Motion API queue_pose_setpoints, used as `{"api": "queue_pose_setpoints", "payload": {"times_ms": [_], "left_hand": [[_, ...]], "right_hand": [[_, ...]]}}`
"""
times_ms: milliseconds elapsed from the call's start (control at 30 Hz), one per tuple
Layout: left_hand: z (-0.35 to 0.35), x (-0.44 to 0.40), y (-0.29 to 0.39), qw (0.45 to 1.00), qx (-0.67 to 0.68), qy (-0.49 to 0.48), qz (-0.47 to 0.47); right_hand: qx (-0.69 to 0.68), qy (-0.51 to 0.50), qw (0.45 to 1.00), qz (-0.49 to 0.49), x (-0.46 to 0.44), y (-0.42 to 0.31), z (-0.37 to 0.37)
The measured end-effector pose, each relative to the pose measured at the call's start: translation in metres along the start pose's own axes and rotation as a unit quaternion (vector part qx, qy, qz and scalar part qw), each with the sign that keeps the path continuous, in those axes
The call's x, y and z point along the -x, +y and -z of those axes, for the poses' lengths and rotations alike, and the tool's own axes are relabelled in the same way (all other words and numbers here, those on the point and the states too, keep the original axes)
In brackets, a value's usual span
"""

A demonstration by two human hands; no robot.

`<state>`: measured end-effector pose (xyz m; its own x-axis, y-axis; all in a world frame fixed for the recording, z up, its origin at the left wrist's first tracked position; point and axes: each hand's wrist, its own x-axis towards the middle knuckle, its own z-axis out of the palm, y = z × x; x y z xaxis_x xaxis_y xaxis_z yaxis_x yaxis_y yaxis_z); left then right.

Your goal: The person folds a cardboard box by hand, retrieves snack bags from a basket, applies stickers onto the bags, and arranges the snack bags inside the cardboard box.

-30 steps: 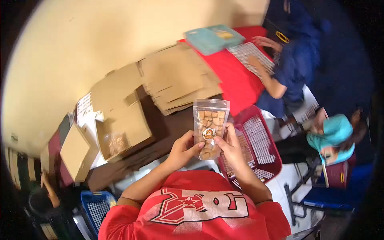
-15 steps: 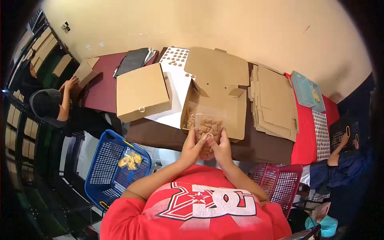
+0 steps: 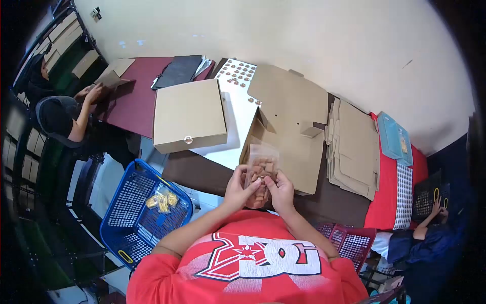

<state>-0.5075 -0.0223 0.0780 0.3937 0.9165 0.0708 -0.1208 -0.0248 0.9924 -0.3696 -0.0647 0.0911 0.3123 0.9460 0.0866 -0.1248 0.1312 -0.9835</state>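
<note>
A clear plastic pouch (image 3: 264, 153) of brown snack pieces is upright between my two hands, in front of my chest. My left hand (image 3: 238, 189) grips its left side and my right hand (image 3: 280, 192) its right side. Both thumbs press on the pouch's front, where they partly cover a small round sticker. Just beyond stands an open cardboard box (image 3: 296, 147), its lid folded back; the pouch hides part of its inside. To the left sits a closed cardboard box (image 3: 190, 114) with a round sticker (image 3: 188, 140) at its front edge.
Behind the boxes lies a sticker sheet (image 3: 237, 71). Flat cartons (image 3: 357, 147) are stacked to the right, near a teal tray (image 3: 394, 137). A blue basket (image 3: 119, 215) with yellow packets (image 3: 162, 201) is low left, a pink basket (image 3: 357, 242) low right. One person (image 3: 61, 116) works at each side.
The view has shifted, so the table things appear further right. My hands still grip the pouch, which is turned narrower to the camera. The person at left has tilted a carton.
</note>
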Motion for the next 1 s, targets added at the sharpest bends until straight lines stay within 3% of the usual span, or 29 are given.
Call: {"api": "queue_pose_setpoints", "payload": {"times_ms": [67,167,333,433,567,667,700,800,833,933,1000], "left_hand": [[0.000,-0.016,0.004,0.995,-0.006,-0.083,0.055],[-0.017,-0.035,-0.005,0.992,-0.012,-0.103,0.070],[-0.062,-0.059,0.007,0.985,-0.110,-0.124,0.054],[-0.087,-0.077,-0.005,0.980,-0.161,-0.061,-0.096],[-0.102,-0.081,-0.042,0.998,-0.031,-0.047,-0.020],[-0.112,-0.082,-0.042,0.998,-0.028,-0.032,-0.053],[-0.114,-0.084,-0.033,0.996,-0.058,-0.034,-0.051],[-0.112,-0.094,-0.046,0.994,-0.077,-0.072,0.011],[-0.121,-0.093,-0.021,0.994,-0.089,-0.070,-0.001],[-0.122,-0.095,-0.018,0.984,-0.163,-0.051,-0.054],[-0.120,-0.099,-0.014,0.982,-0.174,-0.066,-0.004]], "right_hand": [[-0.007,0.013,1.000,-0.011,-0.004,-0.001,0.010],[0.175,0.056,0.980,0.080,-0.017,-0.008,0.034],[0.190,0.112,0.969,0.108,-0.037,-0.016,0.070],[0.267,0.099,0.952,0.115,-0.042,-0.016,0.086],[0.173,0.079,0.978,0.084,-0.041,-0.011,0.105],[0.134,0.102,0.984,0.064,-0.034,0.005,0.120],[0.200,0.063,0.976,0.059,-0.037,-0.013,0.123],[0.201,0.081,0.971,0.102,-0.046,0.001,0.125],[0.190,0.072,0.973,0.109,-0.049,0.000,0.123],[0.127,0.060,0.986,0.085,-0.055,0.011,0.117],[0.148,0.044,0.988,0.033,-0.060,0.018,0.121]]}}
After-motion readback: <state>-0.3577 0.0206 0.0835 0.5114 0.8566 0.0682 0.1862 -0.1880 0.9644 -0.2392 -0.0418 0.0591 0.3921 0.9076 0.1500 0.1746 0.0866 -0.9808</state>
